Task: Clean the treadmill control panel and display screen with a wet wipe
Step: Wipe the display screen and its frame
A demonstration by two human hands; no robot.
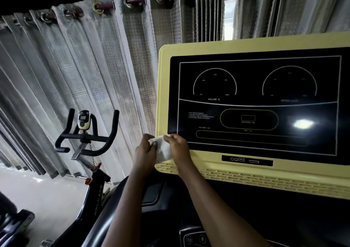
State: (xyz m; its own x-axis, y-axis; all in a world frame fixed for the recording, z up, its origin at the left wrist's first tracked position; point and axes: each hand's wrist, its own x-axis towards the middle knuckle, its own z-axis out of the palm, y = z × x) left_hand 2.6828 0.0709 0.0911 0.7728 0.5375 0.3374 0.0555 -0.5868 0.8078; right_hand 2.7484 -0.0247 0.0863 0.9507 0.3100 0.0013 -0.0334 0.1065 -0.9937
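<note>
A: What is standing here?
B: One yellow panel (162,95) with one black screen (255,144), one exercise bike (85,133), and grey curtains (94,57) hanging behind.
A: And the hands?
B: The left hand (144,150) and right hand (179,149) are pinching one white wipe (163,149) in their grip, at the panel's bottom-left corner.

Wet wipe (162,149): white, crumpled, pinched between left hand (144,150) and right hand (179,148), at the panel's lower left corner.
Display screen (255,102): glossy black, unlit, white-outlined dials, "INCLINE %" legible, bright glare at right.
Control panel (208,169): pale yellow frame around the screen, slotted strip along the bottom.
</note>
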